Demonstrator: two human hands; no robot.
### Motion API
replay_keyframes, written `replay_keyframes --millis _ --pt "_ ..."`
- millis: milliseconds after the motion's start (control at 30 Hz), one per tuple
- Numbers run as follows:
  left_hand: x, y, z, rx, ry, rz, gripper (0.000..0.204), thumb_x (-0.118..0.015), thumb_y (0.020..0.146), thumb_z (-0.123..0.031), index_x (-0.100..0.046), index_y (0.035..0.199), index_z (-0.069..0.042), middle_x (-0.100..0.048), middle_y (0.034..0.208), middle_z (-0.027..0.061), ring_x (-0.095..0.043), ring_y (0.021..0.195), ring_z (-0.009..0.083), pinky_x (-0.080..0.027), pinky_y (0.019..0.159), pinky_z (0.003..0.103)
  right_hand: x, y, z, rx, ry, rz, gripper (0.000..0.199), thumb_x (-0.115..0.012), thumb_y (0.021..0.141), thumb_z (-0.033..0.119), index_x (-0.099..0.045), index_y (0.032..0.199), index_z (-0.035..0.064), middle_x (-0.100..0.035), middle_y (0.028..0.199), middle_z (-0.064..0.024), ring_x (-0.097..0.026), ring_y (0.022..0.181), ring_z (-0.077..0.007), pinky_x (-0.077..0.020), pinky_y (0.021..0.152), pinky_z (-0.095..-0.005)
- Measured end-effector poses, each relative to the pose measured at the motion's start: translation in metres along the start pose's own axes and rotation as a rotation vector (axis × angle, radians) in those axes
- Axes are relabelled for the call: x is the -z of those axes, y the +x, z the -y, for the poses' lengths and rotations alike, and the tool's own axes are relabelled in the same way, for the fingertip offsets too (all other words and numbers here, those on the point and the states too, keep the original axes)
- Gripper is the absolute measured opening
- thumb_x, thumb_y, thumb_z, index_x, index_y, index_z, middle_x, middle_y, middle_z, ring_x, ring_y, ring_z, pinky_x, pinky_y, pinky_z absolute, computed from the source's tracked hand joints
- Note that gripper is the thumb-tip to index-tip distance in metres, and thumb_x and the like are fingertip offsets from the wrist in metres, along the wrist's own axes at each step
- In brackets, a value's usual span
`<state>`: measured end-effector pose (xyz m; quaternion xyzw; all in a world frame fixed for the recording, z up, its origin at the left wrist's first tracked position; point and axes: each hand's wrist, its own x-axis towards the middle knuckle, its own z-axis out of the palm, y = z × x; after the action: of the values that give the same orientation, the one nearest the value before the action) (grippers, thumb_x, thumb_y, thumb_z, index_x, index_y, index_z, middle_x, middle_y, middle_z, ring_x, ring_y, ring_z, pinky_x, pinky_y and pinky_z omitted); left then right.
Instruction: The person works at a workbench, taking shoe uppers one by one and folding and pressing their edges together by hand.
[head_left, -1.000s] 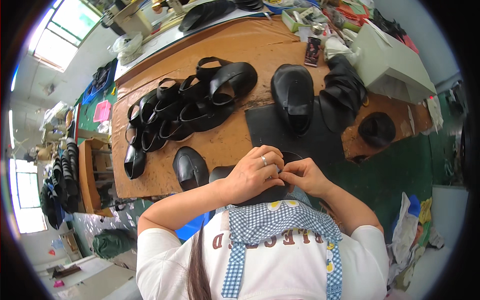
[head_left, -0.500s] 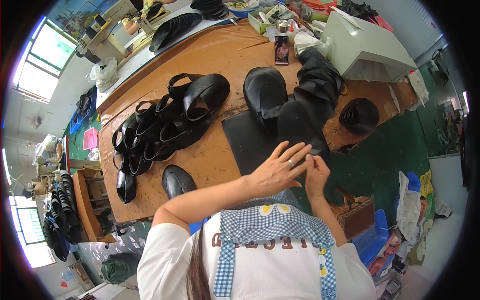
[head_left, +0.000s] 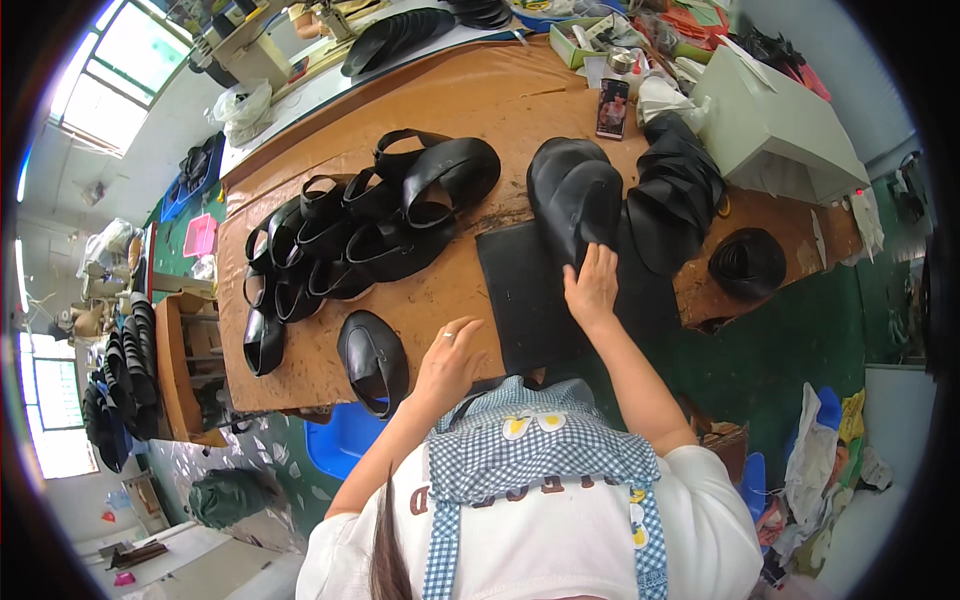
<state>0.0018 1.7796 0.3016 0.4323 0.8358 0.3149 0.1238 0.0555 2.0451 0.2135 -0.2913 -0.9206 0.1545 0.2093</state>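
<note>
My right hand reaches to the near end of a rounded black leather shoe upper, its thumb and fingers closed around the lower edge. Under that end lies a flat black mat. Nearer to me, my left hand hovers by the table's front edge with its fingers apart, a ring on one of them, and nothing in it. Just left of it sits a single black shoe upper. Right of my right hand, a fanned stack of black leather pieces overlaps the mat's far side.
Many joined black uppers with straps cover the left of the brown table. At the right stand a nested black roll and a pale box-shaped housing. A phone leans at the back. A blue bin is below the front edge.
My hands, close together over the mat's near edge before, have come apart. The left moved left and back; the right moved forward onto the shoe upper. The whole view has shifted slightly.
</note>
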Motion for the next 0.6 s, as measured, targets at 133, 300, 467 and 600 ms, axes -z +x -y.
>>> replay_keyframes --millis 133,300,467,600 --pt "-0.006 -0.040 0.016 0.159 0.005 -0.006 0.041 -0.065 0.086 -0.008 -0.054 0.124 -0.001 -0.055 0.123 0.0197 -0.058 0.108 0.0375 -0.049 0.090 0.041 -0.011 0.005 -0.004 0.153 -0.060 0.002 0.046 -0.062 0.078 0.005 -0.051 0.121 -0.0081 -0.052 0.107 -0.0175 -0.051 0.103 -0.0345 -0.0466 0.086 -0.0404" --pt "-0.013 -0.055 0.016 0.301 -0.041 -0.019 0.040 -0.065 0.086 -0.009 -0.055 0.123 0.000 -0.058 0.118 0.0204 -0.060 0.103 0.0377 -0.050 0.087 0.041 -0.039 -0.010 -0.009 0.408 -0.187 -0.016 0.052 -0.066 0.077 0.011 -0.051 0.123 -0.0077 -0.053 0.109 -0.0184 -0.051 0.104 -0.0352 -0.0424 0.092 -0.0440" --pt "-0.006 -0.051 0.020 0.313 -0.033 -0.035 0.040 -0.065 0.086 -0.010 -0.055 0.123 -0.001 -0.059 0.115 0.0198 -0.059 0.104 0.0378 -0.050 0.088 0.041 -0.058 0.031 -0.006 0.148 -0.097 0.118 0.053 -0.065 0.086 0.025 -0.050 0.123 -0.0091 -0.057 0.116 -0.0281 -0.054 0.110 -0.0425 -0.0415 0.096 -0.0498" --pt "0.005 -0.046 0.027 0.322 -0.026 -0.055 0.039 -0.066 0.086 -0.012 -0.055 0.122 0.000 -0.060 0.113 0.0196 -0.059 0.105 0.0375 -0.049 0.088 0.042 -0.093 0.057 -0.008 0.059 -0.151 0.106 0.051 -0.065 0.086 0.029 -0.054 0.117 -0.0097 -0.061 0.111 -0.0321 -0.059 0.104 -0.0453 -0.0456 0.091 -0.0514"
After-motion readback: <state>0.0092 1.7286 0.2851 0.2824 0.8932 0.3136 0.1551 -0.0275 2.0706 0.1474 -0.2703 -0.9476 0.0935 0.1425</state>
